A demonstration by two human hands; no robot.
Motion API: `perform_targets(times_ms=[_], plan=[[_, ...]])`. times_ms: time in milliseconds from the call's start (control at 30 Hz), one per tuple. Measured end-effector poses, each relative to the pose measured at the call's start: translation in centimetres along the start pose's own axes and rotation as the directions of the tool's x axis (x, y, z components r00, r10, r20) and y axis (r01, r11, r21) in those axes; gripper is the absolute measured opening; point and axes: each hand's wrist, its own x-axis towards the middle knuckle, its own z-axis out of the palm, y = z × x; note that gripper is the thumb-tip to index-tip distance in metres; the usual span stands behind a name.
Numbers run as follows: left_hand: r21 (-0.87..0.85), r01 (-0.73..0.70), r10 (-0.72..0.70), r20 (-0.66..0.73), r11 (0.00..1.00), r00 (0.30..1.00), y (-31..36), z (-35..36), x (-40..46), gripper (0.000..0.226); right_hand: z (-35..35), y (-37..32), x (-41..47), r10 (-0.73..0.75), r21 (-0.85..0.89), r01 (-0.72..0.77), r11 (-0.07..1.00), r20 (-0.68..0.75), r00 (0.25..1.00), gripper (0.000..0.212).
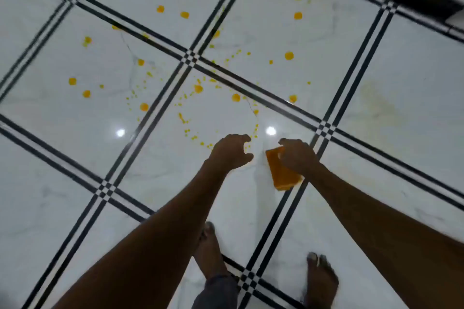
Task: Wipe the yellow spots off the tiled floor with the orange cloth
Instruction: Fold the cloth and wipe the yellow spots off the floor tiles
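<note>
Right hand point(296, 157) gripped one orange cloth point(282, 170); left hand point(232, 152) was held loosely curled, empty, above dozens of yellow spots point(198, 88) on tiled floor point(75, 158).

Both forearms are seen bare to the edge of the frame, with no sleeves, and nothing is worn on either wrist. The left hand point(232, 152) and the right hand point(297, 158) are ungloved. The left foot point(208, 251) and the right foot point(321, 281) are unshod. A dark grey trouser leg point(217, 292) is seen above the left foot.
</note>
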Motion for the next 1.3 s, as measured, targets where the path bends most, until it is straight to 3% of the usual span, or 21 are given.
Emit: perform_targets(times_ms=[133, 233, 333, 467, 600, 667, 767, 867, 967, 1067, 1200, 1267, 1300], plan=[[-0.048, 0.009, -0.008, 0.034, 0.999, 0.999, -2.2, 4.3, 4.1, 0.047, 5.0, 2.5, 4.1, 0.021, -0.084, -0.026, 0.996, -0.06, 0.998, 0.04], [-0.071, -0.01, 0.012, 0.023, 0.997, 1.0, -3.7, 6.8, 6.9, 0.041, 7.7, 4.2, 6.6, -0.025, -0.177, 0.004, 0.984, -0.117, 0.993, 0.023], [-0.067, -0.038, 0.038, -0.002, 0.997, 0.999, -4.5, 7.6, 8.4, 0.038, 8.2, 5.0, 7.7, -0.084, -0.222, 0.044, 0.974, -0.173, 0.981, 0.018], [-0.032, -0.139, 0.139, -0.002, 0.99, 0.99, -4.8, 7.6, 10.2, 0.035, 7.9, 5.3, 9.2, -0.052, -0.022, 0.05, 0.999, -0.126, 0.991, 0.015], [-0.078, -0.242, 0.247, 0.073, 0.967, 0.966, -4.6, 7.2, 12.2, 0.037, 6.8, 5.6, 10.1, -0.055, 0.022, 0.055, 0.998, -0.009, 0.998, 0.01], [-0.152, -0.268, 0.289, 0.137, 0.951, 0.947, -4.2, 6.8, 12.9, 0.051, 5.3, 5.2, 9.9, -0.146, 0.022, 0.144, 0.989, 0.104, 0.984, 0.007], [-0.21, -0.349, 0.392, 0.218, 0.913, 0.894, -3.2, 5.9, 12.8, 0.067, 1.9, 4.2, 8.5, -0.3, 0.16, 0.268, 0.95, 0.221, 0.928, 0.018], [-0.204, -0.411, 0.451, 0.227, 0.889, 0.863, -1.9, 4.7, 12.5, 0.057, -1.4, 3.5, 7.0, -0.423, 0.274, 0.367, 0.889, 0.185, 0.887, 0.019], [-0.118, -0.443, 0.458, 0.168, 0.889, 0.873, -1.0, 2.7, 12.9, 0.027, -4.0, 3.4, 6.8, -0.468, 0.282, 0.436, 0.855, 0.056, 0.882, 0.026], [0.034, -0.509, 0.51, -0.057, 0.86, 0.858, -0.5, 0.2, 13.0, 0.016, -6.0, 4.0, 7.7, -0.482, 0.148, 0.514, 0.845, -0.205, 0.852, 0.029], [0.216, -0.474, 0.518, -0.445, 0.854, 0.731, -0.3, -0.5, 12.2, 0.021, -6.1, 5.2, 8.4, -0.535, -0.037, 0.602, 0.797, -0.507, 0.676, 0.029], [0.29, -0.419, 0.509, -0.523, 0.86, 0.683, -0.5, 1.0, 11.5, 0.026, -4.0, 6.0, 8.3, -0.585, -0.139, 0.623, 0.77, -0.544, 0.602, 0.029], [0.321, -0.393, 0.507, -0.501, 0.862, 0.701, -1.1, 2.4, 11.3, 0.029, -2.2, 6.5, 8.4, -0.616, -0.189, 0.622, 0.76, -0.513, 0.597, 0.031]])
